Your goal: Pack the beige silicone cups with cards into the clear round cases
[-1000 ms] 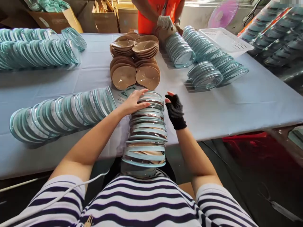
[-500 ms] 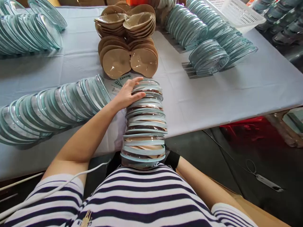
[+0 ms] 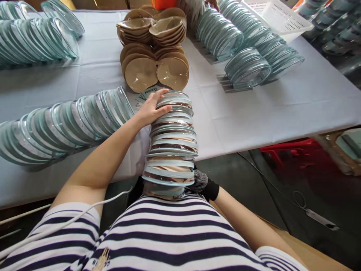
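Note:
A long row of round clear plastic cases (image 3: 173, 145) with pale blue-green rims lies lengthwise between the table edge and my striped shirt. Brown and beige contents show through their walls. My bare left hand (image 3: 153, 107) is wrapped over the far end of this row, thumb and fingers on its left side. At the near end, my right hand (image 3: 199, 181), in a dark dotted glove, is against the right side of the row; its fingers are hidden behind the cases. Just past the far end sit nested beige bra cups (image 3: 156, 73) and printed cards (image 3: 149, 91).
Another long row of round cases (image 3: 64, 122) lies on the left of the white-covered table (image 3: 220, 131). More cases (image 3: 248, 69) stand at right, near a white perforated basket (image 3: 279, 17). A cable (image 3: 265, 175) and a red object (image 3: 299, 156) are below the table's right edge.
The row of cases has shifted slightly toward the left at its near end. My gloved right hand has come further into view beside it. My left hand keeps its hold.

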{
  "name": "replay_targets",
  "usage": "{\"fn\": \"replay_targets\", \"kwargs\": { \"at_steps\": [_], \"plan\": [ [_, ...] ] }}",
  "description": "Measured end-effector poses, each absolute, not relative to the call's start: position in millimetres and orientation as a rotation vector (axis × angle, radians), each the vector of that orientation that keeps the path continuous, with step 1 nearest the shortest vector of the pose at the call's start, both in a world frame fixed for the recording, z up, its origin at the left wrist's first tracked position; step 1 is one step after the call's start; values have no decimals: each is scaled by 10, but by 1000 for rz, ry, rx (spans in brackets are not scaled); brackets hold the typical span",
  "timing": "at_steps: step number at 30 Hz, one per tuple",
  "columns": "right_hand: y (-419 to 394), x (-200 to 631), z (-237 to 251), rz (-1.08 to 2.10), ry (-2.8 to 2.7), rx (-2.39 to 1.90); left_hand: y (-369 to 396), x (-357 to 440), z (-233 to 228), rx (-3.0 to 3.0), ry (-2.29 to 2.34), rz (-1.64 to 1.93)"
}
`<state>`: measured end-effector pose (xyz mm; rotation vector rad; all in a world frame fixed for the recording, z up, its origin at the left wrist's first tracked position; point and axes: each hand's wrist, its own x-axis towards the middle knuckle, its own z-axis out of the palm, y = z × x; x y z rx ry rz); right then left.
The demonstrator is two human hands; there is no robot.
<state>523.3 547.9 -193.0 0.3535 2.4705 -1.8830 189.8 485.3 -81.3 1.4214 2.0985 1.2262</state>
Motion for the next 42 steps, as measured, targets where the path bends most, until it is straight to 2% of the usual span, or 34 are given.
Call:
{"fn": "replay_targets", "kwargs": {
  "at_steps": [3, 10, 16, 19, 22, 28, 33, 36, 38, 40, 42],
  "plan": [
    [5410, 5242, -1915, -1858, 2501, 229, 4858, 1873, -814, 1417, 2094, 1257],
    [5357, 5223, -1872, -2022, 2654, 513, 4968, 1729, -696, 1406, 2142, 1175],
    [5541, 5192, -1626, -2182, 2685, 645, 5176, 1509, -659, 1346, 2209, 1133],
    [5682, 5077, -1544, -2158, 2711, 737, 5300, 1420, -638, 1347, 2227, 1119],
    [5906, 4937, -1486, -1920, 2847, 721, 5412, 1354, -584, 1328, 2270, 1047],
    [6261, 4852, -1247, -893, 3029, 763, 5517, 1305, -512, 1284, 2357, 1003],
    [6322, 5000, -1086, -540, 2821, 682, 5493, 1299, -513, 1259, 2334, 983],
    [6494, 5092, -1047, -612, 2809, 808, 5469, 1274, -529, 1271, 2332, 949],
    [6641, 5061, -1042, -851, 2948, 987, 5472, 1258, -534, 1285, 2349, 943],
    [6716, 4920, -1062, -1355, 3047, 1119, 5496, 1249, -525, 1290, 2372, 949],
    [6650, 4711, -1114, -1979, 2886, 1118, 5533, 1250, -504, 1260, 2382, 967]
  ]
}}
